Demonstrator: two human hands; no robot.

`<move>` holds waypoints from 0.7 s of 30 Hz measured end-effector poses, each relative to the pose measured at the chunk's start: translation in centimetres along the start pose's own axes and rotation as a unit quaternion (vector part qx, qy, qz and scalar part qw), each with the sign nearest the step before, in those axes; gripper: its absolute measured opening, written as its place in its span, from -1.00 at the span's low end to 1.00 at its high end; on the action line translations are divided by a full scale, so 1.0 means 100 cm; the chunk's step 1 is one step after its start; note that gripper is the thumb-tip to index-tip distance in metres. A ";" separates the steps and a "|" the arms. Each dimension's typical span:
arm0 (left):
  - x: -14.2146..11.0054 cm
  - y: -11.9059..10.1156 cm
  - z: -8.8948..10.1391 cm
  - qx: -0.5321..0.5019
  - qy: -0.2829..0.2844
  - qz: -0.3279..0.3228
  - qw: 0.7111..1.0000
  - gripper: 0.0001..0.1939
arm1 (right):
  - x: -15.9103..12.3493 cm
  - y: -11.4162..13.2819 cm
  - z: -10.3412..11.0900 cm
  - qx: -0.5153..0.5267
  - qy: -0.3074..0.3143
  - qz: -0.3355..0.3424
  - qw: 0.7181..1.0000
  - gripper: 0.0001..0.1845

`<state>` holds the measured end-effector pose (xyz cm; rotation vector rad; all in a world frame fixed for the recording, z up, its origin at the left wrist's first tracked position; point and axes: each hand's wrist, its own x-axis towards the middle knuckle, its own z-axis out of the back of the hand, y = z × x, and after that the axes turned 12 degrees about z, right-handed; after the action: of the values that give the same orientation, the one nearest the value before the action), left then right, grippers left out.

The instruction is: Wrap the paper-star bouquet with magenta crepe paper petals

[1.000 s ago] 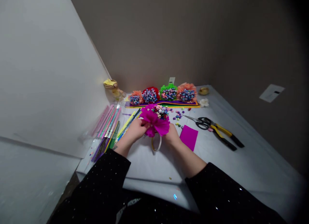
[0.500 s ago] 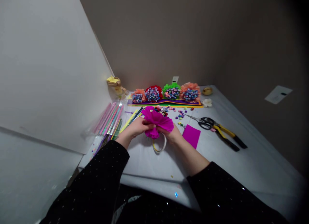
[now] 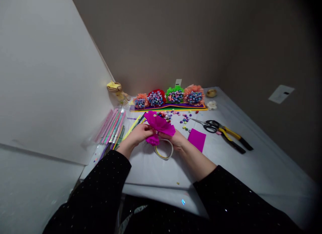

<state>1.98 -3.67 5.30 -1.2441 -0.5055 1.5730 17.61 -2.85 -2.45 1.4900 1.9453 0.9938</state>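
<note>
Both my left hand (image 3: pixel 138 135) and my right hand (image 3: pixel 174 140) grip a magenta crepe-paper flower (image 3: pixel 159 124) above the table. A cluster of small paper stars (image 3: pixel 162 115) shows behind its folded petals. Just below my hands, a white-and-yellow ring (image 3: pixel 164 154) stands partly hidden, perhaps a band or tape; I cannot tell which. To the right of my right hand lies a flat magenta paper sheet (image 3: pixel 197 140). Loose paper stars (image 3: pixel 184 119) are scattered beyond it.
Black-handled scissors (image 3: pixel 210 126) and yellow-and-black pliers (image 3: pixel 232 140) lie at the right. Several star-filled paper flowers (image 3: pixel 168 97) stand in a row on colored strips at the back. Packs of paper strips (image 3: pixel 112 126) lie left, beside a white wall panel (image 3: pixel 50 76).
The flower has turned and tipped toward me, hiding more of the star cluster. The ring shows more fully below my hands, and my hands have moved slightly left.
</note>
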 end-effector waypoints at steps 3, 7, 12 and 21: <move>0.003 0.003 0.004 0.034 0.007 -0.015 0.999 -0.75 | 0.000 0.002 0.001 0.016 -0.001 -0.045 0.999 -0.45; 0.006 0.004 0.007 0.056 -0.015 -0.028 0.998 -0.76 | -0.001 0.010 -0.001 0.018 -0.004 -0.066 0.998 -0.47; 0.006 0.001 0.008 0.067 -0.049 -0.035 0.996 -0.76 | -0.001 0.020 -0.004 0.045 -0.018 -0.104 0.993 -0.66; 0.007 -0.004 0.006 0.197 -0.131 -0.039 0.971 -0.69 | 0.002 0.015 -0.004 0.066 -0.024 -0.098 0.993 -0.60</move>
<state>1.65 -2.70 5.51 -0.7139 -0.3775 1.6816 18.16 -2.56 -1.02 1.3465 2.1096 0.7501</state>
